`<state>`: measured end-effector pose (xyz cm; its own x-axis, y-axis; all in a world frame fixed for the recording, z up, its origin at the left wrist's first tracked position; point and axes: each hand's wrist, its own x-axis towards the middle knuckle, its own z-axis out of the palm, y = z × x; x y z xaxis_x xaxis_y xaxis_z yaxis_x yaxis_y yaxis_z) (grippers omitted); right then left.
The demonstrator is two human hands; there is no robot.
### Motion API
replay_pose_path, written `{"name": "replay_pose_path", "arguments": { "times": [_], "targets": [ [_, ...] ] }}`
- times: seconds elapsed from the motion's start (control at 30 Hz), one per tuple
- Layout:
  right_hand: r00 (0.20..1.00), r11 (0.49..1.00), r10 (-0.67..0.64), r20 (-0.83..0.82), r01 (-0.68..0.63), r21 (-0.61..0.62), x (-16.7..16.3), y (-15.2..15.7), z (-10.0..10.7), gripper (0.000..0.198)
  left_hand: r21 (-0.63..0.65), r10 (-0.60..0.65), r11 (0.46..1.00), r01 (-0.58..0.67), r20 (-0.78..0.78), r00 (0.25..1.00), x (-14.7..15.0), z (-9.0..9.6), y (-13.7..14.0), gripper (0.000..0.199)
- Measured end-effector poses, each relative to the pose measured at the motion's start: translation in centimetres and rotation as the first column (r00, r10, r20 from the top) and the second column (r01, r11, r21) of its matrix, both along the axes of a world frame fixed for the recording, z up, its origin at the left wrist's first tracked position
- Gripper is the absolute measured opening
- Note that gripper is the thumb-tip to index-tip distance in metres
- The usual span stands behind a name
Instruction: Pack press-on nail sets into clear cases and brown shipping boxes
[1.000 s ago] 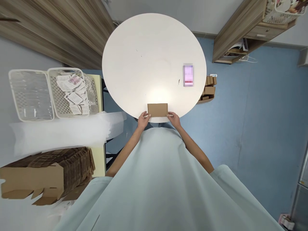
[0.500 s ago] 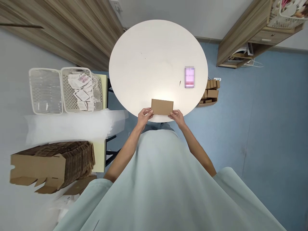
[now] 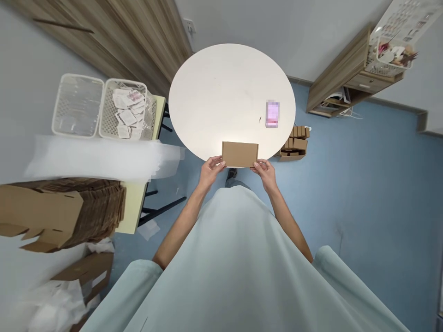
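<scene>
A flat, closed brown cardboard box (image 3: pixel 240 154) is held level at the near edge of the round white table (image 3: pixel 221 92). My left hand (image 3: pixel 210 171) grips its left end, thumb on top and fingers along the side. On the opposite end, my right hand (image 3: pixel 265 173) holds it in the same way. Whether the box still touches the tabletop, I cannot tell. Farther up on the table's right side lies a phone (image 3: pixel 272 114) with a blurred pinkish screen.
Left, a pale yellow table (image 3: pixel 129 216) bears white plastic baskets (image 3: pixel 149 115), one with paper slips, white wrapping sheets (image 3: pixel 93 158) and stacked flattened cartons (image 3: pixel 100 207). A carton of small boxes (image 3: pixel 294 157) stands on the floor right of the round table. A wooden cabinet (image 3: pixel 341 74) is beyond.
My view has shifted and turned, with the body standing slightly back from the table. Both hands keep hold of the box, which now reaches the table's near edge.
</scene>
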<state>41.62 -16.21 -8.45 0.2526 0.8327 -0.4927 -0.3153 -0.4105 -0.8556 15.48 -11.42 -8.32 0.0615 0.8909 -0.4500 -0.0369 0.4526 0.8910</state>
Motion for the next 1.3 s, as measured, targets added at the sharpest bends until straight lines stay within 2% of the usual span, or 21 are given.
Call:
{"name": "replay_pose_path", "arguments": {
  "times": [0.13, 0.3, 0.5, 0.67, 0.77, 0.87, 1.13, 1.3],
  "targets": [
    [0.997, 0.999, 0.028, 0.065, -0.027, -0.021, 1.2, -3.7, 1.9, 0.070, -0.013, 0.045, 0.999, -0.044, 0.064, 0.997, 1.3, -0.5, -4.5, 0.082],
    [0.989, 0.998, 0.031, 0.147, -0.023, -0.061, 3.7, -8.7, 4.0, 0.071, -0.068, 0.047, 0.997, -0.037, 0.151, 0.987, 4.4, -1.3, -9.7, 0.079],
    [0.990, 0.993, -0.001, 0.141, 0.018, -0.117, 7.5, -12.8, 4.3, 0.075, -0.096, 0.011, 0.995, 0.003, 0.145, 0.989, 8.3, -1.0, -12.6, 0.083],
    [0.991, 0.993, -0.030, 0.130, 0.044, -0.108, 11.3, -13.1, 2.7, 0.076, -0.092, -0.028, 0.995, 0.035, 0.073, 0.997, 12.0, -0.6, -12.1, 0.081],
    [0.990, 0.994, -0.030, 0.135, 0.044, -0.101, 14.7, -12.5, 1.8, 0.077, -0.092, -0.061, 0.994, 0.063, 0.025, 0.998, 15.5, -0.5, -11.0, 0.081],
    [0.991, 0.993, -0.036, 0.126, 0.049, -0.107, 19.8, -12.0, 1.4, 0.079, -0.103, -0.108, 0.989, 0.107, -0.003, 0.994, 20.6, -0.4, -9.8, 0.083],
    [0.981, 0.977, -0.109, 0.160, 0.136, -0.163, 35.3, -12.7, 0.8, 0.081, -0.137, -0.283, 0.951, 0.276, -0.037, 0.958, 36.4, -1.2, -8.0, 0.082],
    [0.980, 0.968, -0.139, 0.140, 0.165, -0.191, 40.8, -12.4, -0.2, 0.080, -0.147, -0.331, 0.935, 0.322, -0.040, 0.943, 42.0, -1.8, -6.6, 0.073]
  ]
}}
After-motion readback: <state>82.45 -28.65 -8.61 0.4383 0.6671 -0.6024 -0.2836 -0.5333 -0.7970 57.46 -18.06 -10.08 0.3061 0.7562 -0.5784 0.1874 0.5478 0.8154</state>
